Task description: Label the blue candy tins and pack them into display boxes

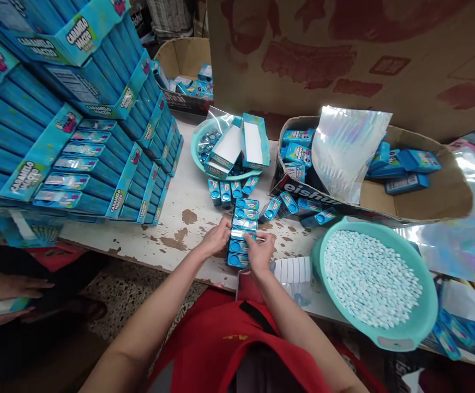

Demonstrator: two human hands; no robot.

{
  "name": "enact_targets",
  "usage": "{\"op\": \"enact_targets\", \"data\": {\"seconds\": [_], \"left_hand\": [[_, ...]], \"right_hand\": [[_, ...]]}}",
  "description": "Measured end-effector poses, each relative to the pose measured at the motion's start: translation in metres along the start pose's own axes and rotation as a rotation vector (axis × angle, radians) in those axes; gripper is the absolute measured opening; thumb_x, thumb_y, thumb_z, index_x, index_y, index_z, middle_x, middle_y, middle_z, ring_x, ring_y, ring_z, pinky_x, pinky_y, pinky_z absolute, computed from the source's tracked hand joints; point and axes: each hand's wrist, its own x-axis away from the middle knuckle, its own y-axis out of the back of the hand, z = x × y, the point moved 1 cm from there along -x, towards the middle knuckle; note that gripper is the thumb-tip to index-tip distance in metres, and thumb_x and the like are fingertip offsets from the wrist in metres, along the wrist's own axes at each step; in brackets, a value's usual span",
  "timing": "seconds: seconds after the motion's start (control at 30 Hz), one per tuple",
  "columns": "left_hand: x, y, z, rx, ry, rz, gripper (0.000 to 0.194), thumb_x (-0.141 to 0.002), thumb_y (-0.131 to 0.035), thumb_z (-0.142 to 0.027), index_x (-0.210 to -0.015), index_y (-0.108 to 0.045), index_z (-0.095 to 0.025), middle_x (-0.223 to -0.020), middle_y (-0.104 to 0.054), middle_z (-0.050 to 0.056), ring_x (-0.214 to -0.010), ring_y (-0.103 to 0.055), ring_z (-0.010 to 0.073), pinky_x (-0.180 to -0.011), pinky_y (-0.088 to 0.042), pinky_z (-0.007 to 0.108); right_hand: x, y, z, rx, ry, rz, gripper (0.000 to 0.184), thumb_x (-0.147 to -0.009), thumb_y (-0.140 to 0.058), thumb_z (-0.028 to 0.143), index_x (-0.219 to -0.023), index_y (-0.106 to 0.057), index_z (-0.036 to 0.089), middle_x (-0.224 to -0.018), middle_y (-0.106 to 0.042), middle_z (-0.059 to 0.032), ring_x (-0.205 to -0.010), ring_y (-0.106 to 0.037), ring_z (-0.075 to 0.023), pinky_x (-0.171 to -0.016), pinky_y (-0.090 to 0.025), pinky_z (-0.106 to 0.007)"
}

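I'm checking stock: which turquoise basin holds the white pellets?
The larger basin, right of the right hand; the smaller basin, farther back, holds cartons instead.

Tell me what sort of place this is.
Likely a small candy-packing workshop: a turquoise basin of loose pale candies, stacked display boxes labelled CARAMELO, and small blue packs lined up on a worn worktable.

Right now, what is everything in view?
Pack row: six, blue, between hands
Loose packs: several, blue, around row
Display boxes: many, blue, left
Bowl: one, turquoise, beyond row
Cartons: several, blue-white, in bowl
Basin: one, turquoise, right
Pellets: many, white, in basin
Cardboard trays: two, brown, far side
Iridescent sheets: several, silvery, right
Cardboard panel: one, brown, top right
Table: one, white, centre
Other person's hands: two, lower left
Garment: one, red, bottom centre
Left hand: one, bare, row's left
Right hand: one, bare, row's right
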Motion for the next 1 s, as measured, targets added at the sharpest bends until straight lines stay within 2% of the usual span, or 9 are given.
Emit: {"op": "enact_targets", "data": {"seconds": [0.1, 0.23, 0.37, 0.43, 0.5, 0.6, 0.77, 0.9, 1.0], "left_hand": [[0.006, -0.016, 0.001, -0.010, 0.128, -0.055, 0.035, -0.089, -0.034, -0.027, -0.122, -0.044, -0.020, -0.097, -0.066, 0.008, -0.094, -0.061, 0.0226, -0.081, -0.044, 0.034], [0.023, -0.030, -0.003, 0.078, 0.060, -0.156, 0.046, -0.094, -0.023, -0.039, -0.132, -0.041, -0.020, -0.135, -0.050, 0.010, -0.126, -0.043, 0.0230, -0.101, -0.036, 0.038], [0.044, -0.029, -0.012, -0.058, 0.139, -0.125, 0.060, -0.087, -0.037, -0.055, -0.134, -0.042, -0.019, -0.147, -0.034, 0.014, -0.135, -0.028, 0.0349, -0.104, -0.028, 0.053], [0.053, -0.027, -0.026, -0.146, 0.042, -0.238, 0.055, -0.088, -0.040, -0.050, -0.131, -0.045, -0.016, -0.143, -0.040, 0.015, -0.131, -0.034, 0.0326, -0.104, -0.030, 0.050], [0.060, -0.034, -0.050, -0.202, -0.207, -0.276, 0.046, -0.090, -0.042, -0.040, -0.128, -0.047, -0.016, -0.131, -0.052, 0.013, -0.121, -0.045, 0.0253, -0.102, -0.036, 0.040], [0.061, -0.055, -0.086, -0.362, -0.428, -0.086, 0.030, -0.089, -0.046, -0.024, -0.115, -0.057, -0.015, -0.112, -0.063, 0.010, -0.108, -0.054, 0.0227, -0.094, -0.041, 0.037], [0.051, -0.072, -0.107, -0.574, -0.372, 0.073, 0.028, -0.087, -0.037, -0.007, -0.093, -0.064, -0.012, -0.095, -0.067, 0.013, -0.102, -0.055, 0.0251, -0.089, -0.040, 0.041], [0.047, -0.070, -0.100, -0.563, -0.410, 0.083, 0.025, -0.085, -0.040, -0.008, -0.092, -0.063, -0.013, -0.093, -0.066, 0.012, -0.102, -0.053, 0.0257, -0.086, -0.038, 0.041], [0.045, -0.073, -0.097, -0.557, -0.417, 0.072, 0.024, -0.084, -0.040, -0.009, -0.091, -0.063, -0.014, -0.092, -0.066, 0.011, -0.099, -0.053, 0.0253, -0.083, -0.037, 0.041]], "right_hand": [[-0.002, 0.001, -0.005, 0.015, -0.021, 0.028, 0.041, -0.062, -0.066, 0.047, -0.087, -0.055, 0.017, -0.078, -0.056, -0.0021, -0.065, -0.051, -0.0168, -0.064, -0.042, -0.030], [-0.008, 0.001, -0.002, 0.032, 0.023, 0.103, 0.042, -0.060, -0.067, 0.048, -0.086, -0.051, 0.019, -0.083, -0.059, -0.0038, -0.073, -0.054, -0.0191, -0.067, -0.043, -0.031], [-0.024, 0.028, 0.009, 0.037, 0.079, 0.221, 0.028, -0.065, -0.064, 0.040, -0.081, -0.054, 0.019, -0.079, -0.061, -0.0037, -0.070, -0.056, -0.0194, -0.065, -0.045, -0.032], [-0.031, 0.057, 0.013, 0.034, 0.161, 0.216, 0.022, -0.074, -0.056, 0.037, -0.087, -0.057, 0.019, -0.087, -0.063, -0.0056, -0.073, -0.058, -0.0191, -0.067, -0.047, -0.033], [-0.034, 0.090, 0.012, 0.071, 0.304, 0.152, 0.022, -0.083, -0.047, 0.035, -0.095, -0.057, 0.019, -0.097, -0.062, -0.0079, -0.082, -0.059, -0.0197, -0.074, -0.048, -0.035], [-0.021, 0.124, -0.004, 0.218, 0.557, 0.124, 0.022, -0.090, -0.043, 0.030, -0.100, -0.060, 0.020, -0.098, -0.063, -0.0090, -0.094, -0.058, -0.0215, -0.083, -0.048, -0.039], [0.019, 0.122, -0.053, 0.511, 0.858, 0.154, 0.037, -0.090, -0.046, 0.024, -0.127, -0.050, 0.023, -0.122, -0.059, -0.0115, -0.119, -0.049, -0.0257, -0.094, -0.044, -0.044], [0.041, 0.111, -0.077, 0.733, 0.907, 0.117, 0.048, -0.091, -0.043, 0.020, -0.139, -0.038, 0.018, -0.132, -0.053, -0.0120, -0.131, -0.037, -0.0278, -0.100, -0.035, -0.046], [0.049, 0.120, -0.077, 0.791, 0.968, 0.112, 0.041, -0.091, -0.044, 0.018, -0.132, -0.047, 0.018, -0.130, -0.056, -0.0110, -0.128, -0.041, -0.0273, -0.101, -0.032, -0.045]]}}
